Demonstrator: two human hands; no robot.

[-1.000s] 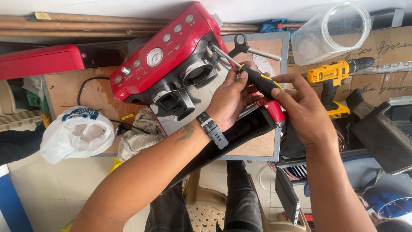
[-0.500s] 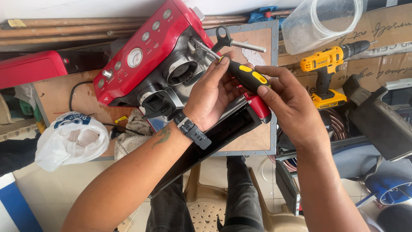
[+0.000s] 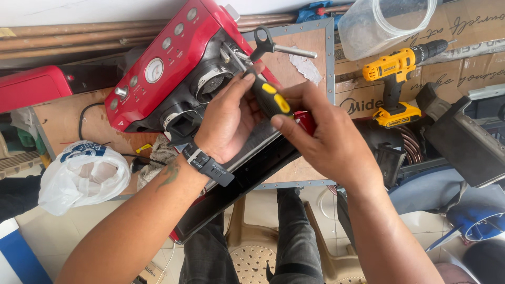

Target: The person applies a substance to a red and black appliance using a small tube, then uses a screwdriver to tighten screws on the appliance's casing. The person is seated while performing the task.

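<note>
A red espresso machine point(image 3: 168, 58) lies tilted on a wooden board point(image 3: 310, 58), its underside with round brew heads facing me. My right hand point(image 3: 326, 137) grips the black and yellow handle of a screwdriver point(image 3: 269, 96), whose shaft points up-left into the machine's metal parts. My left hand point(image 3: 229, 123), with a dark wristband, rests against the machine and steadies the screwdriver near its front end with thumb and fingers.
A yellow cordless drill point(image 3: 400, 79) stands on cardboard at right. A clear plastic jar point(image 3: 384, 23) lies at top right. A black-handled tool point(image 3: 273, 47) lies on the board. A white plastic bag point(image 3: 81, 176) sits at left, a red casing point(image 3: 37, 87) behind it.
The view has shifted, so machine and hands sit lower and more central. Both hands stay on the screwdriver, with its handle turned a little between my fingers.
</note>
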